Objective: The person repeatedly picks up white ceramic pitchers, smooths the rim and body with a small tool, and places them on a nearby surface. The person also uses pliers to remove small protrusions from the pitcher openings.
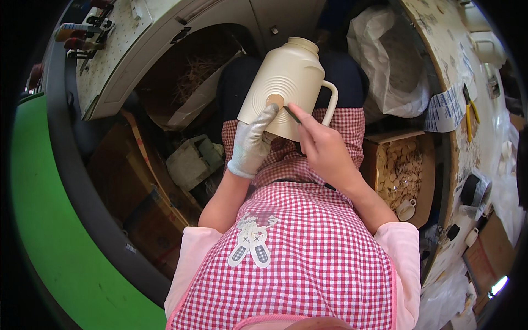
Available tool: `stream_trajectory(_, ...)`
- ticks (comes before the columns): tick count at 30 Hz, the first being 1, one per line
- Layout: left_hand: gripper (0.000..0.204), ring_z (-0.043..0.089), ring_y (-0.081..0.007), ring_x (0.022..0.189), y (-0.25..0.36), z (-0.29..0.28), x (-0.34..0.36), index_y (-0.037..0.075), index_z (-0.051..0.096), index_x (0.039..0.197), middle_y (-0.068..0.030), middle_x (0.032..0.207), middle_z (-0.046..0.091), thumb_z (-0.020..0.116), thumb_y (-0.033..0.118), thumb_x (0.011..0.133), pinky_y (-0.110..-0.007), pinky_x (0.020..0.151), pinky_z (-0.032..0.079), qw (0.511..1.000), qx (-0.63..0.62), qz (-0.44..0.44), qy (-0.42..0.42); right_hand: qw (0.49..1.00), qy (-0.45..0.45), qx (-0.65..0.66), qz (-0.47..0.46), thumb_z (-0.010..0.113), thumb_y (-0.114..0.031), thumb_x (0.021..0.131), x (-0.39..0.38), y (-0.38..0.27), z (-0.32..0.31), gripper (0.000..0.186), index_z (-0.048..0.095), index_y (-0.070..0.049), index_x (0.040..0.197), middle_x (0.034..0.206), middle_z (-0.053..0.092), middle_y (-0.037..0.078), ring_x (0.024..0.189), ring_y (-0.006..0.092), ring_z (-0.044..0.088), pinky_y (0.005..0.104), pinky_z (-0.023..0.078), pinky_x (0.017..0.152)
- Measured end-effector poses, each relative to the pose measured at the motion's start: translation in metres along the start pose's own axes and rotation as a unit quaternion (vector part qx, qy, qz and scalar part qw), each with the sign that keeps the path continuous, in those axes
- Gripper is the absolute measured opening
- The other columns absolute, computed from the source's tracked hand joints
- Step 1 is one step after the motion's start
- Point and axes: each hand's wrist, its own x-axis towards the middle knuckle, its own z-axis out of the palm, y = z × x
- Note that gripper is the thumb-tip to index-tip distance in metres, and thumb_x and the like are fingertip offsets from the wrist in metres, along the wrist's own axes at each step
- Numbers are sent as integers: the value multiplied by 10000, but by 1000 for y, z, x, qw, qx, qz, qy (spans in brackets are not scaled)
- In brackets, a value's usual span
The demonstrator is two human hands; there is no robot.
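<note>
A cream plastic jug body with a side handle lies tilted across my lap, its neck pointing away from me. Concentric rings mark its upper face, and a small round tan disc sits at their centre. My left hand, in a grey-white glove, grips the jug at its near end, thumb by the disc; its other fingers are mostly hidden under the jug. Bare, my right hand is closed on a thin dark blade-like tool. The tool's tip is close to the disc's right edge; whether they touch I cannot tell.
An open cardboard box of tan discs stands low on my right. Beyond it are a clear plastic bag and a worktop carrying yellow-handled pliers. A green surface curves along my left, with handled tools at far left.
</note>
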Motion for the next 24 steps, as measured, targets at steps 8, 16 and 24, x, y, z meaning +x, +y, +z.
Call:
stream_trajectory(8, 417, 658, -173, 1192, 13, 4, -5, -10, 578, 1397, -99, 1296, 675, 673, 51, 996, -320, 1032, 535, 842, 418, 322, -108, 934, -5, 335, 126, 544, -158, 1082, 10, -1, -54, 414, 537, -72, 1487, 792, 604, 11, 535, 55, 527, 219, 444, 467)
stream_trajectory(16, 440, 672, -165, 1147, 37, 18, -33, 23, 604, 1374, -89, 1236, 706, 737, 137, 969, -336, 1010, 542, 994, 57, 10, -97, 917, 78, 388, 50, 773, -640, 865, 45, 60, -115, 993, 450, 44, 1509, 1037, 680, 61, 553, 26, 515, 153, 416, 500)
stream_trajectory(24, 385, 669, -176, 1111, 25, 4, -25, 48, 653, 1292, -84, 1190, 720, 776, 205, 962, -327, 1015, 518, 966, 214, 136, 47, 953, 249, 169, -43, 924, -493, 737, 39, 26, -72, 959, 531, -22, 1475, 1321, 683, 150, 1226, 254, 667, 413, 531, 1072)
